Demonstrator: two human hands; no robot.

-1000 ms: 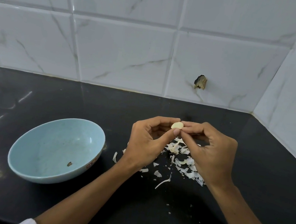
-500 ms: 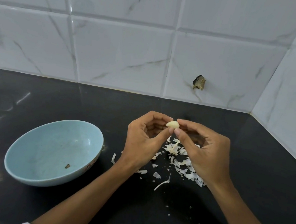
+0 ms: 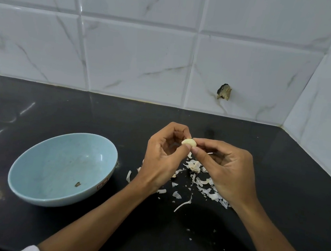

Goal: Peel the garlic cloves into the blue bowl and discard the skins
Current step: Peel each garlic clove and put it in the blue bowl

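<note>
A pale garlic clove [image 3: 189, 142] is held above the black counter between both hands. My left hand [image 3: 162, 159] pinches it with thumb and forefinger from the left. My right hand [image 3: 225, 171] pinches its right end with thumb and forefinger. Beneath the hands lies a scatter of white garlic skins [image 3: 205, 185], partly hidden by my right hand. The blue bowl [image 3: 37, 191] sits on the counter to the left of my left hand, holding only a small brown scrap [image 3: 77, 184].
The black counter [image 3: 169, 238] meets a white marble-tiled wall [image 3: 139, 57] at the back and on the right. A broken hole [image 3: 223, 91] shows in the back wall tile. Small skin flakes [image 3: 192, 235] dot the counter near me.
Both hands stay together on the clove, shifting slightly left and up in view. The bowl and the skins have not moved on the counter.
</note>
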